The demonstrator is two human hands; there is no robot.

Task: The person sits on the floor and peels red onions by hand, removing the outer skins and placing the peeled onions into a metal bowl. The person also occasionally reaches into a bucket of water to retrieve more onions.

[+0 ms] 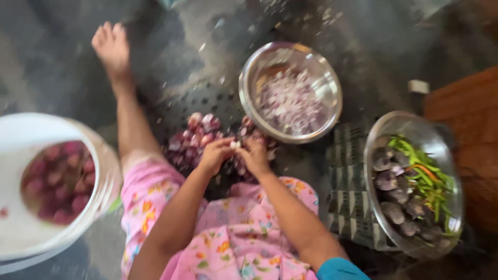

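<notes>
I sit on the dark floor [57, 67] with my left leg [127, 111] stretched out ahead, and the open room lies mostly beyond it, toward the top left. On my left the white bucket [31, 135] of reddish onions crowds the frame edge and is cut off there. Ahead of my hands stands the steel bowl [249, 98] holding chopped purple-white onion pieces, and to my right the glass bowl [451, 171] with small aubergines and green chillies sits on a dark perforated crate [347, 207], its far rim close to a wooden surface [467, 119]. Between the two bowls only a narrow strip of floor stays free.

The whole view is blurred (I cannot make out fine detail anywhere). My forearms cover part of the pile of red onions [199, 132] that lies just in front of my knees, on another perforated crate piece, and my pink flowered clothing [228, 238] hides whatever is beneath it.

My left hand [215, 154] and right hand [255, 155] meet just above that pile, fingers pinched together on a small pale onion piece [236, 144] held between them. It looks whitish, peeled, much lighter than the dark red skins below. Whether either hand also holds a blade I cannot tell.
</notes>
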